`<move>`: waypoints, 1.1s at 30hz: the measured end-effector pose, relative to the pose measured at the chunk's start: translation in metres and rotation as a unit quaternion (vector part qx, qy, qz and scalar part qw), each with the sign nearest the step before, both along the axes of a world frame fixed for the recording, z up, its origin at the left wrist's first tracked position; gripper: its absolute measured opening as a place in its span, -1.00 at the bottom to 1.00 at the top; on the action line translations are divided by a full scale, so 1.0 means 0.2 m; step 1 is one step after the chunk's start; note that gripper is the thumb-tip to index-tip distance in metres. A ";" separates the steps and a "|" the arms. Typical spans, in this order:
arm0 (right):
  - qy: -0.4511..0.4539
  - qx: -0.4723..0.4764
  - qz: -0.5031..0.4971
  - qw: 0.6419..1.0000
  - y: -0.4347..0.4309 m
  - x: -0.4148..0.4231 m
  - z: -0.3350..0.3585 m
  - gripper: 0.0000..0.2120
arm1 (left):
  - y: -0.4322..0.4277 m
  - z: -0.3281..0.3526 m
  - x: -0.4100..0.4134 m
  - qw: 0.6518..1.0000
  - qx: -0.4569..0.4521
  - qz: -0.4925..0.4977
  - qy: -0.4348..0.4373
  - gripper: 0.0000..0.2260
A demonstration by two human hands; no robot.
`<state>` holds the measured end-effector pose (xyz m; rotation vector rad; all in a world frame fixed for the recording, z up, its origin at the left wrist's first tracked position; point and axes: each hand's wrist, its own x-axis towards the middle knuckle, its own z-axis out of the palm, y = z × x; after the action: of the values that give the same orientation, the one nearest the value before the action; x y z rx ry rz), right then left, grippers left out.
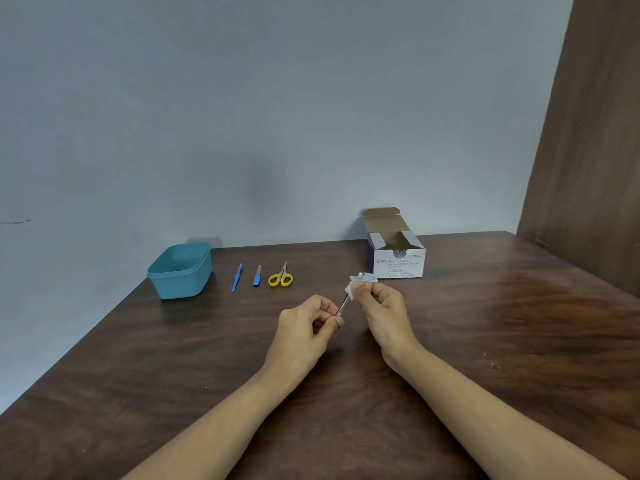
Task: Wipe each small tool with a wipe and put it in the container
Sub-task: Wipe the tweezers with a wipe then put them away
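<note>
Forearms (242, 410) reach mid-table: left hand (311, 325) pinches a slim metal tool (343, 305), right hand (381, 308) pinches a wipe (349, 291) round its tip; the container (183, 287) sits by the table's (502, 341) left edge.

A: Teal container (180, 271), one solid colour, no pattern at all!

B: Next along, a bright blue stick tool (237, 278), then a file (257, 276) with a blue handle and a grey blade.

A: Scissors (281, 277): yellow handles, silvery blades.

B: The table (485, 323) is dark brown, streaked with wood grain, warmer and reddish on the right.

A: The box (398, 261) is white with blue lettering, navy on the side, plain brown cardboard inside the flap.

B: White wipe (350, 291), white sachet (367, 278) with blue print, silver-grey metal tool (343, 304).

A: Pale blue-grey wall (277, 98), brown panel (595, 150) at the right.
</note>
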<state>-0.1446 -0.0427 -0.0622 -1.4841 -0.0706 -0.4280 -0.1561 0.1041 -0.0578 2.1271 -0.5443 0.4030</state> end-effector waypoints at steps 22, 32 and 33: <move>0.019 -0.205 0.046 0.978 0.01 0.02 -0.04 -0.69 | 0.02 -0.01 -0.01 1.000 -0.009 0.025 -0.007 -0.93; 0.026 -0.106 0.103 0.989 0.01 0.00 -0.01 -0.82 | 0.02 0.00 0.00 0.999 -0.035 0.029 0.008 -0.94; 0.020 -0.103 0.099 0.990 0.01 -0.01 -0.01 -0.78 | 0.02 0.00 0.00 0.999 -0.036 0.027 0.008 -0.94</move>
<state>-0.1459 -0.0404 -0.0644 -1.6699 -0.2343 -0.2360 -0.1565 0.1079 -0.0570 2.0778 -0.4573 0.4293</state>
